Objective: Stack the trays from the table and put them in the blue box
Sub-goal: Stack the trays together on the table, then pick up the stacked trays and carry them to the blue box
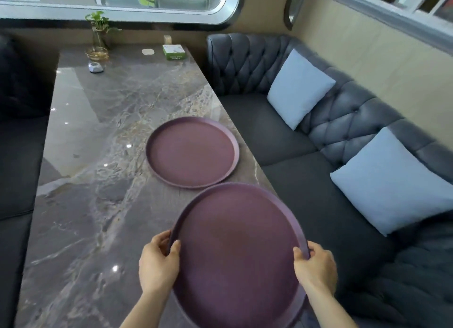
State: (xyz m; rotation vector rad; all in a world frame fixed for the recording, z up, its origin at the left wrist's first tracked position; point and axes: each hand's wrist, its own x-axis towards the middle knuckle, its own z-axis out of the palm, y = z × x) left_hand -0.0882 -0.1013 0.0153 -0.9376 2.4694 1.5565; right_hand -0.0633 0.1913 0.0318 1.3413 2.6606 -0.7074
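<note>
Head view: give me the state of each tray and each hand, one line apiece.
Near tray: held at both side rims, tilted, partly past the table edge.
Far tray: flat on the table, empty, untouched.
Left hand: gripping the near tray's left rim.
Right hand: gripping its right rim.
Blue box: not in view.

Dim daylight, glare spots on table [103, 136], warped soft edges

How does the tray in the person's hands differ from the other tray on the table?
The near tray is gripped at its rim by the left hand and right hand; the far tray is untouched. The near tray overhangs the table edge and looks tilted; the far tray lies flat. Both are round, purple, rimmed and empty.
</note>
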